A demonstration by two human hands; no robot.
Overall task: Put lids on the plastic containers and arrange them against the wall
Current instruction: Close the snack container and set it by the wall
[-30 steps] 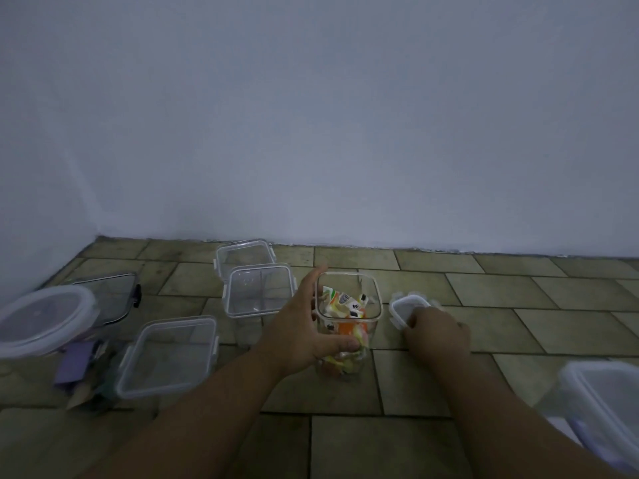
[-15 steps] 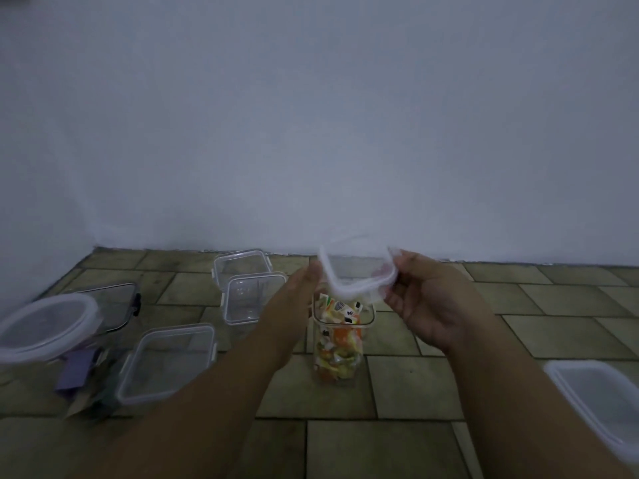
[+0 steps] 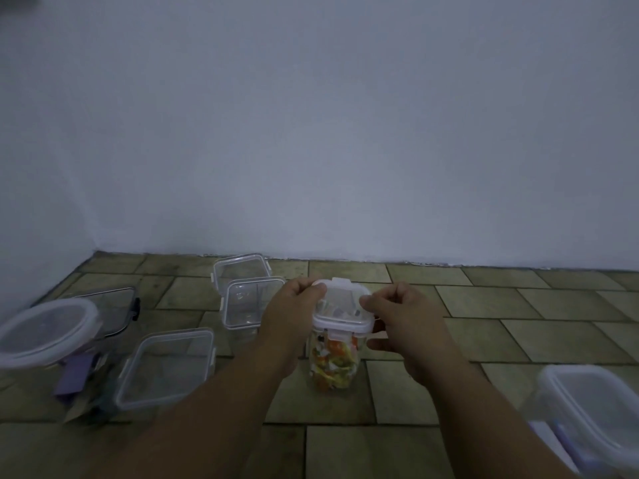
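A tall clear container filled with colourful packets stands on the tiled floor in the middle. A small square white-rimmed lid sits on top of it, its far clip flap sticking up. My left hand holds the lid's left edge with thumb and fingers. My right hand grips the lid's right edge, its lower fingers against the container's side. Several other clear containers stand to the left: one with a lid, one open, one behind.
At the far left stands a round-lidded container with purple items beneath, and a dark-rimmed container behind it. A white-lidded container sits at the bottom right. The white wall meets the floor just beyond the containers.
My right hand picked the small lid up off the floor, both hands carried it over the packet container, and it now rests on the container's mouth.
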